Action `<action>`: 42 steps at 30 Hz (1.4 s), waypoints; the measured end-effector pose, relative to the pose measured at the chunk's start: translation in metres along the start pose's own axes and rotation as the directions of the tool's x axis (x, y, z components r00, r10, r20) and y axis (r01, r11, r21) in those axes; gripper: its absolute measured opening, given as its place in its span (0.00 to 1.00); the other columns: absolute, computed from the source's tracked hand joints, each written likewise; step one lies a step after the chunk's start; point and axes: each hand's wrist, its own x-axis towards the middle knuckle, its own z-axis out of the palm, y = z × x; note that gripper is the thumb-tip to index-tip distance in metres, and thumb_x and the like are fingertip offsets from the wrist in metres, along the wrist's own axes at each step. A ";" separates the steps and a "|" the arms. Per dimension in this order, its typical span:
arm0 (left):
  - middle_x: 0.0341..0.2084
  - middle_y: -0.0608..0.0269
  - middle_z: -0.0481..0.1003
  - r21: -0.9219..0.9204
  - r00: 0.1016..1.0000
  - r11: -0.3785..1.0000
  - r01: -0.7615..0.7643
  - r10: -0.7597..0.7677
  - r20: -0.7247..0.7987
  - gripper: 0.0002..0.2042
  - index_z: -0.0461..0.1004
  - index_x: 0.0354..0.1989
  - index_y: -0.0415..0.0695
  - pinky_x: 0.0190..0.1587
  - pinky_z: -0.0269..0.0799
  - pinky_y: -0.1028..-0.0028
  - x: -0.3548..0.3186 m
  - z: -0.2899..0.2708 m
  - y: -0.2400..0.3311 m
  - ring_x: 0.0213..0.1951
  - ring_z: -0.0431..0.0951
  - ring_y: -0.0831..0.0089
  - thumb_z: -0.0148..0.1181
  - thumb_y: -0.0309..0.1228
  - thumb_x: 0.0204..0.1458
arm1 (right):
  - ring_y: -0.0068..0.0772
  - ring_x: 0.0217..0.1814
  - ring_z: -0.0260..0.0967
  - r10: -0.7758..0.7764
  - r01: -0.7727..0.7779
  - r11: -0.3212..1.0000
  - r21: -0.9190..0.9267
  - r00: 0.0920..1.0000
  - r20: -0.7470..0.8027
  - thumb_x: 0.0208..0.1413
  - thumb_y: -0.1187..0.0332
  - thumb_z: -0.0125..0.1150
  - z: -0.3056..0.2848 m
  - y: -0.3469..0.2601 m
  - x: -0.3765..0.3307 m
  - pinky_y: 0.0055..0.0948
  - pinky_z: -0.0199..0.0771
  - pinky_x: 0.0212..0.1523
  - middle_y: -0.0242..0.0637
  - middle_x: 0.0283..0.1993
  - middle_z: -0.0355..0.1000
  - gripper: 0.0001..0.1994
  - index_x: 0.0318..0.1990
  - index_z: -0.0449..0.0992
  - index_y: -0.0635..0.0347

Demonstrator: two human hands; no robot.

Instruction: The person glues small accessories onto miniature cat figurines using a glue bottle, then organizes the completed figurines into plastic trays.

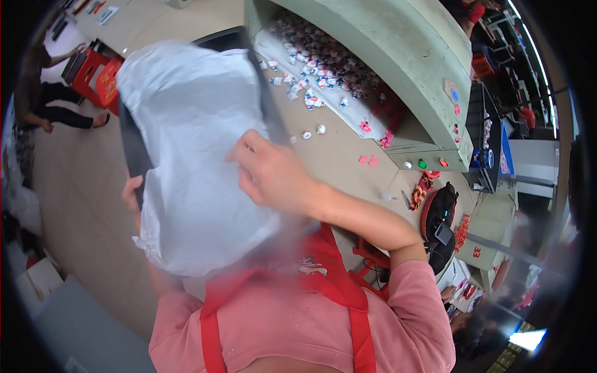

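A dark tray is held up in front of my chest, lined with a thin white plastic sheet that spills over its rim. My left hand grips the tray's left edge; most of its fingers are behind the tray. Over the right part of the sheet is my right hand, fingers curled in and slightly blurred. Whatever sits between those fingers, if anything, is hidden. The tray's near edge is smeared by motion.
To the right stands a pale green machine with an arched opening. Many small white, blue and pink pieces lie in and before it on the table. A black bag sits farther right. Red stools and another person are at the left.
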 end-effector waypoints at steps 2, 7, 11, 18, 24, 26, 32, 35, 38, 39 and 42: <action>0.43 0.52 0.69 -0.037 0.991 0.999 0.003 -0.008 -0.136 0.30 0.60 0.55 0.43 0.44 0.71 0.66 0.007 -0.010 0.019 0.40 0.74 0.60 0.49 0.36 0.38 | 0.44 0.33 0.69 0.173 -0.149 0.972 0.179 0.977 -0.126 0.43 0.78 0.51 -0.010 -0.007 -0.008 0.33 0.71 0.32 0.42 0.36 0.67 0.10 0.35 0.72 0.59; 0.42 0.56 0.69 0.117 0.924 0.925 -0.362 0.372 -0.085 0.24 0.63 0.51 0.42 0.47 0.68 0.68 0.134 -0.067 0.062 0.43 0.71 0.61 0.50 0.31 0.39 | 0.30 0.31 0.68 0.665 -0.577 0.723 0.380 0.730 -0.155 0.48 0.77 0.48 0.004 0.109 -0.062 0.25 0.68 0.33 0.37 0.33 0.71 0.09 0.34 0.75 0.62; 0.36 0.60 0.71 0.157 0.822 0.810 -0.565 0.568 0.028 0.19 0.68 0.44 0.41 0.45 0.67 0.69 0.255 -0.082 0.077 0.40 0.71 0.65 0.54 0.29 0.40 | 0.36 0.38 0.72 0.821 -0.747 0.570 0.341 0.528 -0.217 0.49 0.73 0.48 0.003 0.173 -0.088 0.30 0.68 0.40 0.42 0.35 0.74 0.10 0.35 0.76 0.62; 0.50 0.44 0.65 0.996 0.650 -0.040 0.082 0.760 -0.023 0.26 0.63 0.55 0.40 0.52 0.61 0.66 0.351 -0.126 0.194 0.50 0.67 0.55 0.56 0.41 0.49 | 0.35 0.35 0.70 0.863 -0.781 0.490 0.388 0.372 -0.341 0.51 0.70 0.53 0.013 0.232 -0.090 0.29 0.68 0.40 0.43 0.37 0.74 0.09 0.38 0.75 0.62; 0.52 0.46 0.62 0.502 0.312 -0.398 -0.768 0.452 0.835 0.23 0.68 0.50 0.47 0.58 0.50 0.55 0.212 0.153 -0.081 0.59 0.55 0.49 0.61 0.29 0.41 | 0.41 0.36 0.66 0.533 -0.817 0.575 0.047 0.331 -0.779 0.47 0.67 0.60 -0.010 0.276 -0.060 0.36 0.66 0.40 0.45 0.40 0.70 0.14 0.41 0.73 0.62; 0.61 0.46 0.49 0.396 0.306 -0.483 -0.781 0.258 0.917 0.29 0.65 0.55 0.51 0.56 0.43 0.41 0.226 0.184 -0.170 0.62 0.44 0.42 0.64 0.37 0.40 | 0.45 0.41 0.66 0.353 -0.808 0.556 -0.197 0.443 -0.824 0.45 0.65 0.61 0.000 0.308 -0.038 0.41 0.64 0.43 0.47 0.41 0.70 0.16 0.42 0.72 0.61; 0.45 0.51 0.70 0.218 0.207 -0.433 -0.875 0.073 0.976 0.22 0.72 0.46 0.51 0.52 0.54 0.46 0.350 0.280 -0.254 0.52 0.65 0.52 0.60 0.43 0.41 | 0.53 0.48 0.65 0.406 -0.803 0.525 -0.283 0.529 -0.745 0.51 0.56 0.51 -0.014 0.373 0.002 0.45 0.62 0.49 0.53 0.44 0.69 0.20 0.44 0.71 0.63; 0.36 0.53 0.74 0.199 0.238 -0.501 -0.842 -0.013 0.971 0.16 0.74 0.39 0.43 0.48 0.62 0.63 0.358 0.323 -0.256 0.41 0.72 0.57 0.59 0.37 0.42 | 0.50 0.47 0.66 0.376 -0.650 0.736 -0.189 0.625 -0.684 0.52 0.57 0.49 -0.036 0.418 -0.012 0.43 0.63 0.48 0.49 0.45 0.70 0.19 0.43 0.73 0.63; 0.36 0.53 0.74 0.247 0.250 -0.627 -0.739 0.085 0.964 0.16 0.74 0.38 0.44 0.47 0.63 0.62 0.394 0.293 -0.241 0.41 0.72 0.57 0.59 0.37 0.40 | 0.49 0.46 0.67 0.330 -0.657 0.710 -0.253 0.628 -0.704 0.52 0.58 0.49 -0.046 0.406 -0.014 0.42 0.64 0.47 0.49 0.44 0.70 0.18 0.42 0.73 0.63; 0.36 0.53 0.74 0.265 0.249 -0.656 -0.707 0.120 0.961 0.16 0.74 0.38 0.44 0.46 0.64 0.61 0.400 0.284 -0.237 0.41 0.72 0.56 0.60 0.38 0.40 | 0.48 0.46 0.67 0.315 -0.663 0.693 -0.282 0.632 -0.708 0.52 0.58 0.49 -0.055 0.395 -0.018 0.42 0.64 0.47 0.48 0.43 0.70 0.18 0.42 0.73 0.63; 0.41 0.49 0.70 0.413 0.216 -0.601 -0.685 0.374 0.902 0.20 0.72 0.41 0.43 0.48 0.62 0.59 0.382 0.252 -0.213 0.46 0.67 0.52 0.62 0.39 0.40 | 0.47 0.45 0.67 0.266 -0.686 0.628 -0.368 0.634 -0.726 0.52 0.58 0.49 -0.077 0.363 -0.040 0.41 0.64 0.46 0.48 0.42 0.71 0.18 0.41 0.73 0.63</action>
